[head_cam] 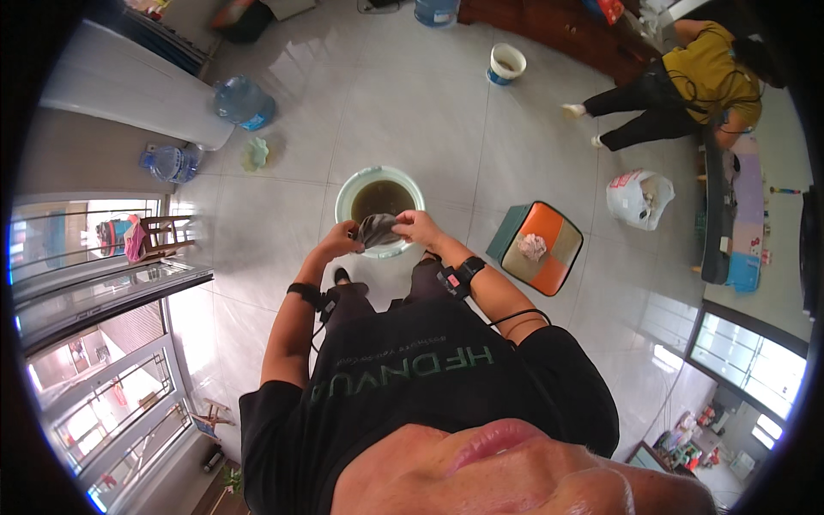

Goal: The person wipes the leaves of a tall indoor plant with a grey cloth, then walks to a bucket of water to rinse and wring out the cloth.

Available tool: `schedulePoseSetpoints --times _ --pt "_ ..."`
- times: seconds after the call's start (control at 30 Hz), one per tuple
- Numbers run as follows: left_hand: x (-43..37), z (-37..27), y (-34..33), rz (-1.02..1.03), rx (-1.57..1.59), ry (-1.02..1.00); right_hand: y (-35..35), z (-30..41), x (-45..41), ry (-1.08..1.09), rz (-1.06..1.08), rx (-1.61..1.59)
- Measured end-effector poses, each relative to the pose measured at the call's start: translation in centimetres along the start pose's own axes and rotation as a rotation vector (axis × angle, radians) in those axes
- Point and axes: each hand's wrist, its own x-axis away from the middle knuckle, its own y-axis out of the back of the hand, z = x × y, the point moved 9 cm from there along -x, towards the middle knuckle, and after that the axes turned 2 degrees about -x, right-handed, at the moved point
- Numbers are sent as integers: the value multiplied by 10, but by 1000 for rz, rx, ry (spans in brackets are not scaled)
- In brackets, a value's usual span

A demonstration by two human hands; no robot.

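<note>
My left hand (343, 239) and my right hand (418, 228) pinch a small grey-brown cloth (378, 232) at its two sides, spread between them. The cloth is over the near part of a pale green round basin (345, 193) on the floor. Murky brown water (383, 197) lies in the basin. To the right of the basin stands a stool with an orange and beige top (547, 225), and a crumpled pale pink cloth (532, 247) rests on it.
A white plastic bag (639, 199) stands right of the stool. Farther off are a white and blue bucket (506, 63), large water bottles (244, 102) and a scalloped green bowl (255, 154). A person in a yellow shirt (711, 74) leans over a table at the upper right.
</note>
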Motion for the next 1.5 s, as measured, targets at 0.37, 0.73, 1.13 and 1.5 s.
schedulePoseSetpoints --times 0.37,0.73,1.13,1.5 --pt "-180 119 8 156 -328 -55 54 -120 -103 -166 -326 14" --pt "-340 334 16 43 -320 66 121 -328 -246 -459 -558 839" --pt "-386 438 -85 33 -772 147 76 -398 -378 19 -273 1563" --pt "-391 428 -108 -33 1665 537 25 -381 -351 5 -477 403"
